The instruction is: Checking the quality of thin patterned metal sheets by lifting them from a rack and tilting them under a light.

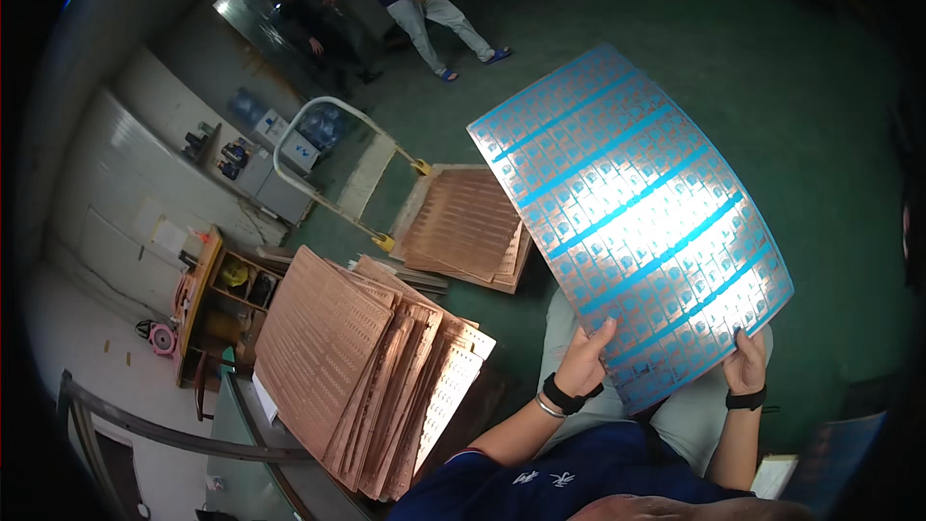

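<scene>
The left hand (583,363) and right hand (746,364) grip the panel (632,217) by its left and near edges, thumbs on the patterned face, other fingers closed behind, mostly hidden. This spaced hold presumably steadies the broad sheet above the lap (696,422). The stack (323,342) stands apart, leftward.

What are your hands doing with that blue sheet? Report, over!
Left hand and right hand gripping sheet. Sheet held up, glare on its face. Nothing seen blocking it; copper stack off left. Over.
</scene>
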Demonstrator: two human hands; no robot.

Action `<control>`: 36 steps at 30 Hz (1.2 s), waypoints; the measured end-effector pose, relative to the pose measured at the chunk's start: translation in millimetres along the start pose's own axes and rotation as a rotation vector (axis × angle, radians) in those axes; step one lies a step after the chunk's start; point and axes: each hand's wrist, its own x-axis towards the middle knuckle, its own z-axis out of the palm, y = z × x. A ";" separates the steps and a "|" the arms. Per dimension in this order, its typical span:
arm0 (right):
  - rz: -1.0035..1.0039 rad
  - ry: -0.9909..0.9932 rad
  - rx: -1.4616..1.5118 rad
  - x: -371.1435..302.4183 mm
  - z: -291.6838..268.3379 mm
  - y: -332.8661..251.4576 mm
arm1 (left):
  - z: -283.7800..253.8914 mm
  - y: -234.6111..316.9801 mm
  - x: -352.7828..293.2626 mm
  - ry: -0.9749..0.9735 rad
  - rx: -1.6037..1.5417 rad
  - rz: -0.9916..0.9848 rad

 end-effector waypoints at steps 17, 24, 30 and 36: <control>0.003 0.041 -0.457 23.1 20.6 -59.5 | -63.4 19.8 4.3 0.091 0.516 -0.071; 0.085 0.041 -0.379 26.3 18.2 -57.3 | -72.9 15.3 1.6 0.033 0.623 -0.062; 0.020 0.092 -0.297 24.7 9.3 -50.1 | -66.8 21.2 5.6 -0.089 0.567 -0.100; -0.120 0.133 -0.099 27.1 -8.3 -43.3 | -59.6 27.6 10.3 -0.102 -0.003 0.030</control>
